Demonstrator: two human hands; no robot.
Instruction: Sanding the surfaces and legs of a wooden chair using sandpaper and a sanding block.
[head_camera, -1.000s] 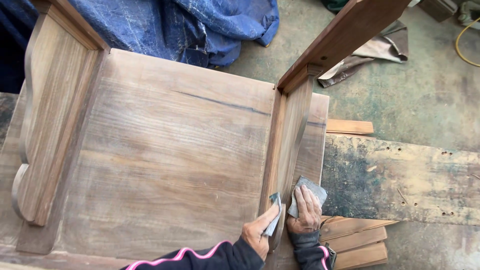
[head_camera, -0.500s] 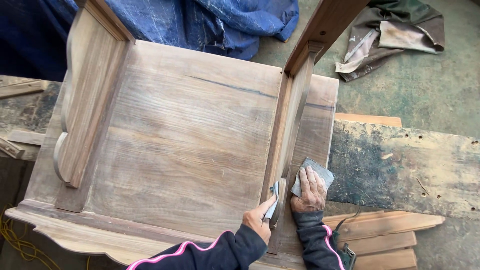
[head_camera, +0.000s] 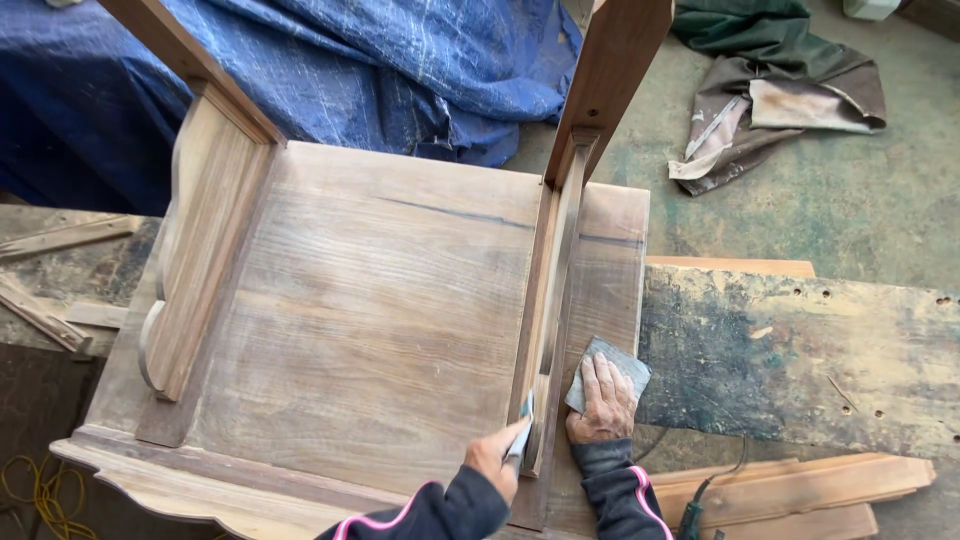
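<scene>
An upturned wooden table top (head_camera: 370, 310) lies in front of me, with a shaped support board (head_camera: 195, 260) on the left and another upright support (head_camera: 550, 300) on the right. My left hand (head_camera: 495, 458) pinches a small folded piece of grey sandpaper (head_camera: 522, 428) against the inner face of the right support near its lower end. My right hand (head_camera: 603, 402) lies flat on a second grey sandpaper sheet (head_camera: 622, 362), which it presses onto the narrow strip of the top outside that support. Both arms wear dark sleeves with pink piping.
A stained plank workbench (head_camera: 800, 350) carries the piece on the right. Wooden mouldings (head_camera: 800, 485) lie at the lower right. A blue tarpaulin (head_camera: 380, 70) is at the back, rags (head_camera: 770, 100) on the concrete floor, a yellow cord (head_camera: 40, 490) at the lower left.
My view has shifted so the table top sits further right and lower. Both hands have stayed at the right support with their sandpaper, and the left hand has slid slightly along it.
</scene>
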